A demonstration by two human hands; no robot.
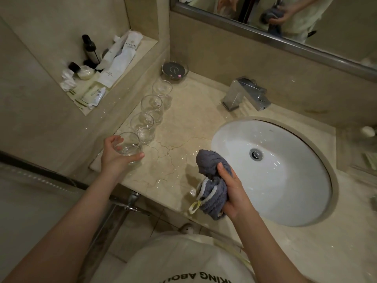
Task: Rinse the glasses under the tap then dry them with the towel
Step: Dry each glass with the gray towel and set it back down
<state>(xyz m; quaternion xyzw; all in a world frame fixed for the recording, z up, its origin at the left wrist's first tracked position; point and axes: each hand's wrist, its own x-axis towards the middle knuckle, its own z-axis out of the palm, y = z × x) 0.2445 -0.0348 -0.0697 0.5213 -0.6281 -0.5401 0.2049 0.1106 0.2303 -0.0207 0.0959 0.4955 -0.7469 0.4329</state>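
Held glass (128,147) in the left hand (114,158), fingers and thumb curled round it, at the near end of a row on the counter (179,123). Just past that hand, three more glasses, one after another: second glass (143,127) right beside the held one, third glass (152,108) next, fourth glass (162,91) farthest off. Gray towel (213,180) bunched up and squeezed tight in the right hand (234,190), with a pale loop hanging from its lower end. Just to the right of that hand, a white sink (285,180) with a drain in the middle. Beyond the right hand, a shiny tap (246,94) at the back of the counter. Past the last glass, a small round dish (174,70). Far beyond the left hand, a shelf (122,66) in the wall with bottles and white packets. Up over the tap, a mirror (346,21) with both hands and the towel showing in it.
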